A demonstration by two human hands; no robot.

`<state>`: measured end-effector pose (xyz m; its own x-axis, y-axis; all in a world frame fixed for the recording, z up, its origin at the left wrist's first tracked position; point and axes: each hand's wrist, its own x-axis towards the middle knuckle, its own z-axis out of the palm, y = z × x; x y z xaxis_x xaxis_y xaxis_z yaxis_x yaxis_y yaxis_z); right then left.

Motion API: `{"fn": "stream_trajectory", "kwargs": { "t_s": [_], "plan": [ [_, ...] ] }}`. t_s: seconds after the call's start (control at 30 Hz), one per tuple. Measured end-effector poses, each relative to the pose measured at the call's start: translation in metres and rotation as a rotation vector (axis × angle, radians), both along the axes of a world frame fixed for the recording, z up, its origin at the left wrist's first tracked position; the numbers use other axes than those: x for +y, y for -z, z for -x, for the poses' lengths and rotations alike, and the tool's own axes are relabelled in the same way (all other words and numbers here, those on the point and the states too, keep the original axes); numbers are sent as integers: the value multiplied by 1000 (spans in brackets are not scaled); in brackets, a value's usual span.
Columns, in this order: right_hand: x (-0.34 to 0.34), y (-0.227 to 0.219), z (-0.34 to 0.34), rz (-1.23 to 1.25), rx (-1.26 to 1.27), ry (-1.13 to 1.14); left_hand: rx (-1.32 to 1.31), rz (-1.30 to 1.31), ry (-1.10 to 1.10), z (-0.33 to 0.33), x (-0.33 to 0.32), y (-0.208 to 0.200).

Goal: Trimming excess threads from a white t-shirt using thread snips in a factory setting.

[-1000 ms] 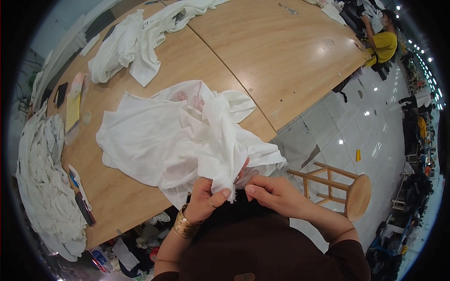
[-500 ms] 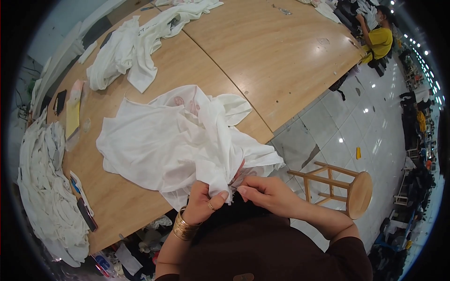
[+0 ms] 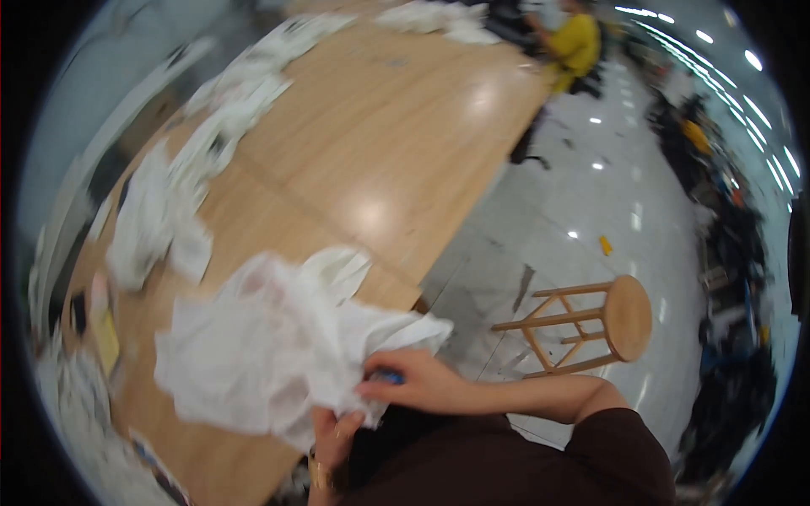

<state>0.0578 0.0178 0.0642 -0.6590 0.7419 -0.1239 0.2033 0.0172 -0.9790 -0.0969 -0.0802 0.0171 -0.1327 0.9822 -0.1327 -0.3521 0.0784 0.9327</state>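
Note:
A crumpled white garment [image 3: 240,363] with a faint pinkish print lies over the table's near edge. My left hand [image 3: 336,434], a gold bangle at its wrist, pinches the garment's near edge between thumb and fingers. Just above and to the right, my right hand [image 3: 426,379] is closed round a small blue tool [image 3: 386,376]. Its fingertips are at the cloth. Motion blur and my fingers hide the tool's tip, so its exact kind cannot be made out.
More white garments [image 3: 139,223] lie along the left of the wooden table [image 3: 321,143], with a white cloth pile [image 3: 80,413] at lower left. A yellow pad [image 3: 105,341] sits nearby. A wooden stool [image 3: 631,320] stands right; a person in yellow [image 3: 578,46] works far off.
The view has swung, so the table and garment sit lower and further left. My right hand has turned over the cloth, and the blue tool now shows in it. My left hand still grips the garment.

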Motion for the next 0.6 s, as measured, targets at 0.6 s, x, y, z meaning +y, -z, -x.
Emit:
{"fn": "stream_trajectory", "kwargs": {
  "t_s": [0.6],
  "plan": [
    [2,0,9,-49,120,104,937,-227,-147,19,-2,10]
  ]
}}
